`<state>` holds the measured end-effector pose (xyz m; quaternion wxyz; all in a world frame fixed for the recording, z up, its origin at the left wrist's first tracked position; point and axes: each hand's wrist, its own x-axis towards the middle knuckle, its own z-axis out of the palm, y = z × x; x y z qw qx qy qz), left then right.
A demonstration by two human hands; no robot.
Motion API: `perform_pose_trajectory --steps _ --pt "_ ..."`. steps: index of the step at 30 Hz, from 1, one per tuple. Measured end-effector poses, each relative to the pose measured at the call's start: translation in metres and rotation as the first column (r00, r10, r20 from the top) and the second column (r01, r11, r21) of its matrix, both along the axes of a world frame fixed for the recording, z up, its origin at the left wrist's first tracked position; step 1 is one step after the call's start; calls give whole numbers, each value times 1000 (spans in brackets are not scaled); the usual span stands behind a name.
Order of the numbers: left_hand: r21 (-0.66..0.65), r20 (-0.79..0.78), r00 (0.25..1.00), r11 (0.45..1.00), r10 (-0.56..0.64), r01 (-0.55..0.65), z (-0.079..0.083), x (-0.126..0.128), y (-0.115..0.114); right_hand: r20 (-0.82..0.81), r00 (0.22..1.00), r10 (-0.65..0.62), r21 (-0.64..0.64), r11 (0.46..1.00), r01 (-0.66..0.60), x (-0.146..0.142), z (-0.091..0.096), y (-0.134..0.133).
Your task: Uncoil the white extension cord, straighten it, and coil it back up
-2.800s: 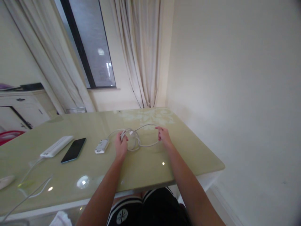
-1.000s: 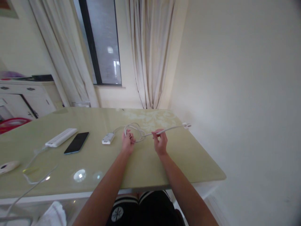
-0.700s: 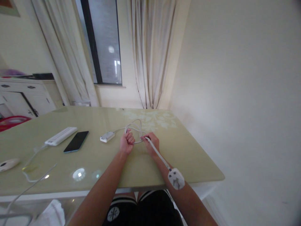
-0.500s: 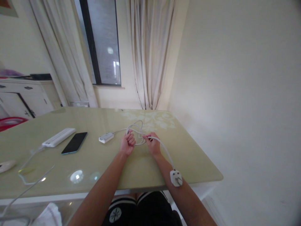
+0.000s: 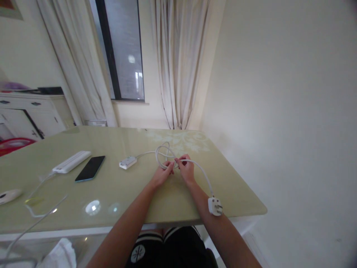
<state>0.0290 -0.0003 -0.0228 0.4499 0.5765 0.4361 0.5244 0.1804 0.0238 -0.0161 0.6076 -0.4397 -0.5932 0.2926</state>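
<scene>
A white power cord (image 5: 158, 150) lies in loose loops over the table, between and beyond my hands. My left hand (image 5: 164, 173) pinches the near side of the loops. Close beside it, my right hand (image 5: 186, 168) is closed on the same cord where the loops cross. From there the cord arcs right and down to a white plug (image 5: 215, 206), its metal pins showing, which rests against my right forearm. The cord's other end runs left to a small white socket block (image 5: 128, 162) lying on the table.
Left of the socket block lie a black phone (image 5: 90, 168) and a long white power strip (image 5: 71, 162) with its cord trailing forward. A white rounded object (image 5: 10, 196) sits at the far left. The table (image 5: 228, 178) ends near the wall on the right.
My left hand has moved right, from the left side of the loops to close beside my right hand. The plug has swung slightly right along my forearm.
</scene>
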Motion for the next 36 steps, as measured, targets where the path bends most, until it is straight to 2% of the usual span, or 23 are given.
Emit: perform_pose_trajectory --steps 2,5,7,10,12,15,19,22,25,27,29,32,36 --pt "8 1 999 999 -47 47 0 4 -2 -17 999 30 -15 999 -30 0 0 -1" --pt "-41 185 982 999 -18 26 0 6 0 -26 993 118 -34 992 -119 -3 -2 -4" --pt "-67 329 944 997 -18 43 1 7 0 -4 988 153 -29 988 -153 -5 -3 -4" --pt "-86 480 870 981 -113 175 3 8 -1 56 992 116 22 993 -117 -5 -3 -3" --pt "-112 542 830 967 -132 227 5 8 -1 81 991 104 79 991 -110 -5 -1 -3" --pt "-179 626 780 970 -19 167 5 2 4 66 991 118 132 983 -126 -5 6 -6" --pt "-226 755 638 973 152 36 4 -12 12 27 991 128 109 985 -130 -3 16 -18" --pt "-218 791 594 975 148 48 7 -17 11 24 993 114 90 989 -116 -3 18 -23" --pt "-180 780 625 963 15 202 12 -13 3 -42 996 77 47 996 -75 -5 15 -19" --pt "-152 766 637 940 -83 306 13 -7 -1 -84 990 115 -4 993 -116 -7 13 -14" --pt "-121 753 642 930 -141 347 13 -2 -3 -104 976 191 -40 980 -197 -8 12 -10" --pt "-103 766 635 956 -98 273 11 -3 0 -153 953 261 -49 961 -271 -6 17 -11" --pt "-121 824 567 984 27 130 14 -14 3 -307 923 231 -14 969 -247 -2 23 -15"
